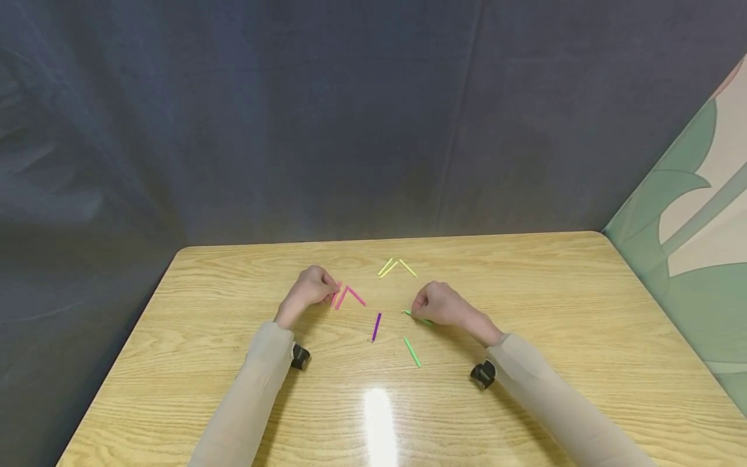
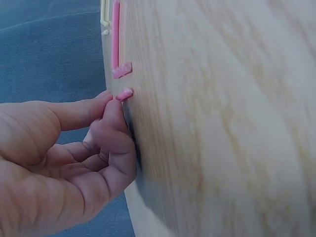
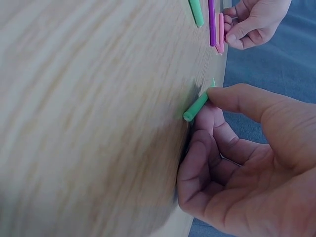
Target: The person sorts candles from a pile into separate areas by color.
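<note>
My left hand [image 1: 314, 285] pinches a thin pink stick [image 2: 127, 93] between thumb and forefinger, low over the table. Just right of it, two more pink sticks [image 1: 357, 297] lie with their far ends meeting in a peak. On the right, thumb and fingers of my right hand [image 1: 443, 303] grip a green stick [image 3: 196, 106] at the tabletop, its near end jutting out. The other fingers of both hands are curled in. Another green stick [image 1: 412, 352] lies slanted nearer to me, and a purple stick [image 1: 376, 327] lies between the hands.
Farther back on the wooden table [image 1: 204, 311], two yellow sticks [image 1: 388, 269] lie side by side, with another yellow stick [image 1: 408, 268] slanting opposite them. A dark curtain [image 1: 350, 130] hangs behind the table's far edge. A patterned panel [image 1: 700, 246] stands along the right.
</note>
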Motion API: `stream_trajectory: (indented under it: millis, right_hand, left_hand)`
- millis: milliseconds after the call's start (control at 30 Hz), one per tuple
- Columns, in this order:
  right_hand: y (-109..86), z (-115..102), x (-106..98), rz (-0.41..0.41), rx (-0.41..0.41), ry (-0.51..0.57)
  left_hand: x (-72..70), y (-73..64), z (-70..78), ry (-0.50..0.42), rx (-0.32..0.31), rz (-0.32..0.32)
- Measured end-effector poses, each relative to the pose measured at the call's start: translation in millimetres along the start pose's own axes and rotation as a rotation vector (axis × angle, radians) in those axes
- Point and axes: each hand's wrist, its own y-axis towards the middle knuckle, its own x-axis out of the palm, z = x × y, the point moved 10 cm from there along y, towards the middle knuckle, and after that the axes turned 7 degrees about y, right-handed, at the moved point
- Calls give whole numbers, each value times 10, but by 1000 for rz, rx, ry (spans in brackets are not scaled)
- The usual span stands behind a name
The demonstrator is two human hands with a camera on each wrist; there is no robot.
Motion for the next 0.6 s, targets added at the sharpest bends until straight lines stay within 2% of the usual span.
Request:
stream_trajectory:
  millis: [367, 600]
  right_hand:
    - [-2, 8, -11, 20, 3, 4]
    - [0, -24, -20, 21, -1, -13]
  left_hand:
    - [-70, -33, 110, 27, 34, 39]
    - [-55, -61, 167, -1, 53, 12]
